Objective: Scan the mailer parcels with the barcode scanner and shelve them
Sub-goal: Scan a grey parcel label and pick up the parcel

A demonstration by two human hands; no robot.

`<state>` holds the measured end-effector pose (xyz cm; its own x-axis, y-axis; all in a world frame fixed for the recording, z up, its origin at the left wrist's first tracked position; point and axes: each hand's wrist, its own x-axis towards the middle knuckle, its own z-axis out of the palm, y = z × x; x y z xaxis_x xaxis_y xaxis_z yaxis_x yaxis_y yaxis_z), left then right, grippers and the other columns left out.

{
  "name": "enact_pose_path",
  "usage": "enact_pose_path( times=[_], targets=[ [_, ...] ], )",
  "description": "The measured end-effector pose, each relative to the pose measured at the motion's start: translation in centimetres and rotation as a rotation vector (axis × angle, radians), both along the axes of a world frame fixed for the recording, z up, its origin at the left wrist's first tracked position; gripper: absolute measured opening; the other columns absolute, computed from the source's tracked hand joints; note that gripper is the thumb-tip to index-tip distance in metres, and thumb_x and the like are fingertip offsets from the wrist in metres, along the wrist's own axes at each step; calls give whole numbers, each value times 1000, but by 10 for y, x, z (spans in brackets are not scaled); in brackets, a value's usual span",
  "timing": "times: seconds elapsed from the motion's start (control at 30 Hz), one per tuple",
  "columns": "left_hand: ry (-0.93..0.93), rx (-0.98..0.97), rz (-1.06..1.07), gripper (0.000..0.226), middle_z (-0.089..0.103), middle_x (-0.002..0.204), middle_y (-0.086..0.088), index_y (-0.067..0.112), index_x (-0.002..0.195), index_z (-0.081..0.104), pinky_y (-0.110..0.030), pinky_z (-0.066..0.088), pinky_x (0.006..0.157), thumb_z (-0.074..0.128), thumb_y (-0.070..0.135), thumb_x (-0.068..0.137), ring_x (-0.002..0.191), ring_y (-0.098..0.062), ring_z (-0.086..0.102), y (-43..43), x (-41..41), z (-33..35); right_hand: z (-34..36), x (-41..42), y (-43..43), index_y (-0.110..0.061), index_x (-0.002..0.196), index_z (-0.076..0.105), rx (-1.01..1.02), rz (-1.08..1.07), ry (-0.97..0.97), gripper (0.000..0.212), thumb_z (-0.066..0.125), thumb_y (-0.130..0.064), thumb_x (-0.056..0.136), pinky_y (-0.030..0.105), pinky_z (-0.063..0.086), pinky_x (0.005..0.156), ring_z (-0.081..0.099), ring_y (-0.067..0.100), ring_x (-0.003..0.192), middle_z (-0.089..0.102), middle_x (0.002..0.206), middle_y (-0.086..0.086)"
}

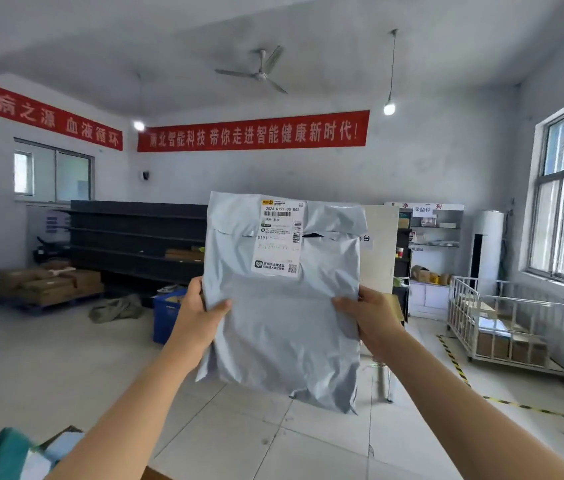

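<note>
Head view: 1 grey mailer parcel (pixel 280 323) held upright in the air between 2 hands
Left hand (pixel 201 313): thumb flat on the parcel's front, other fingers hidden behind, pinching its left edge
Right hand (pixel 370 317): same pinch on the right edge, thumb in front
Shipping label (pixel 278 237): 1, white, above both thumbs
Red banners: 2, side-wall banner (pixel 45 116) and back-wall banner (pixel 252 131), high above the fingers
Lit bulbs (pixel 389 108): 2
Ceiling fan (pixel 259 72): 1
Dark shelving (pixel 135 237): 1 run, beyond the left fingers
Blue crate (pixel 164 318): 1, just left of the left hand
Wire cart (pixel 502 323): 1, beyond the right fingers, holding boxes
Floor (pixel 66 358): pale tiles below both hands
</note>
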<state>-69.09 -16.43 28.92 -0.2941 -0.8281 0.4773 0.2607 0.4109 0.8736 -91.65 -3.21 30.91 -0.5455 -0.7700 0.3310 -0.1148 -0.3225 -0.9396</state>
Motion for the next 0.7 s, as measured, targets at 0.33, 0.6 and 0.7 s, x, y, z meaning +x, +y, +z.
enact_pose_path(
  times=[0.33,0.6,0.7],
  targets=[
    [-84,-109,32,19,61,95,1,24,93,49,-28,49,74,57,7,90,89,-15,60,-25,-167,12,-13,-160,-18,-16,100,70,-33,-265,-57,18,69,-4,86,48,58,83,68,32,83,71,93,13],
    [-66,-40,-31,23,66,95,-3,17,93,54,-25,50,70,69,3,82,91,-18,64,-136,-257,-2,-13,-257,-133,-10,89,63,-40,-411,-17,11,72,-10,84,26,46,55,57,17,61,62,74,3],
    [-58,17,-44,38,65,99,0,18,100,52,-24,49,68,76,6,75,90,-14,63,-191,-285,8,-3,-285,-192,-5,94,66,-47,-376,-26,12,71,-9,85,33,52,64,61,24,69,67,82,8]
  ],
)
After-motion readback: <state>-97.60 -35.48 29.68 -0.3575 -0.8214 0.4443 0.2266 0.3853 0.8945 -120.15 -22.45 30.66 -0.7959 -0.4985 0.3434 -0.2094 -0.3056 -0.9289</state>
